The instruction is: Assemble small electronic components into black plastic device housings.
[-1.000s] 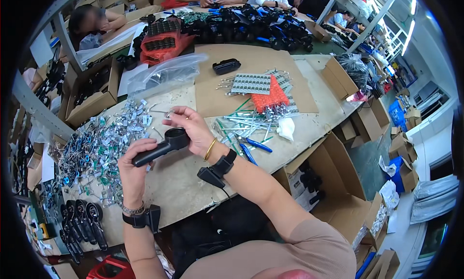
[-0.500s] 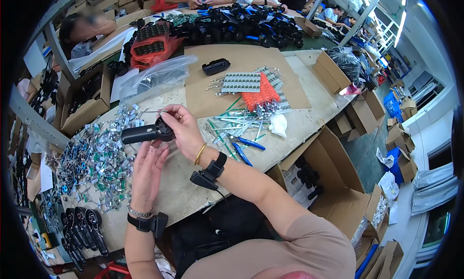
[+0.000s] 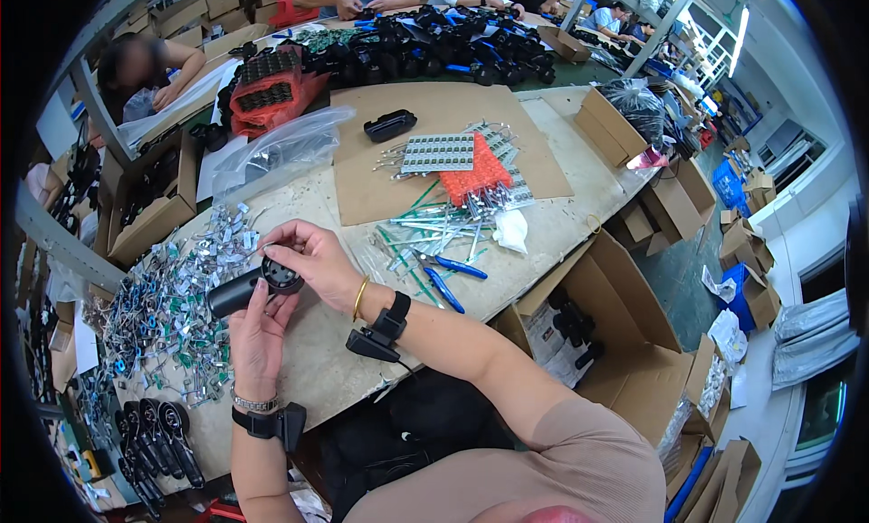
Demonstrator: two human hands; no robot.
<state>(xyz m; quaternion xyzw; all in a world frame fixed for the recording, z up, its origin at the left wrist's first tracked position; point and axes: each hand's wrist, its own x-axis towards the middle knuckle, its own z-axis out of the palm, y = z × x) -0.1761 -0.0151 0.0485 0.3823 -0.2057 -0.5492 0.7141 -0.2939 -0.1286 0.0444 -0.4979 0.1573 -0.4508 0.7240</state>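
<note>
My left hand (image 3: 257,340) is closed around a black handheld housing (image 3: 233,295), with a thick tube-shaped handle and a round, open head, its thumb lying across near the head. My right hand (image 3: 312,262) pinches at the rim of that head; whether a small part is also between the fingertips is too small to tell. The handle points left, over a pile of small metal parts and green boards (image 3: 181,315). To the right of my hands lie blue-handled cutters (image 3: 444,283) among loose thin metal strips and wires (image 3: 421,229).
Grey board panels (image 3: 438,153) and red bubble wrap (image 3: 475,168) rest on a cardboard sheet (image 3: 362,179), near a black shell (image 3: 390,125). Black round-headed handles (image 3: 167,432) lie lower left. An open carton (image 3: 625,297) stands right. Co-workers sit beyond black parts (image 3: 434,47).
Both hands and the black housing have moved slightly down and left. My left hand has gone from fingers extended beneath the housing to gripping it, and the head has turned more toward view.
</note>
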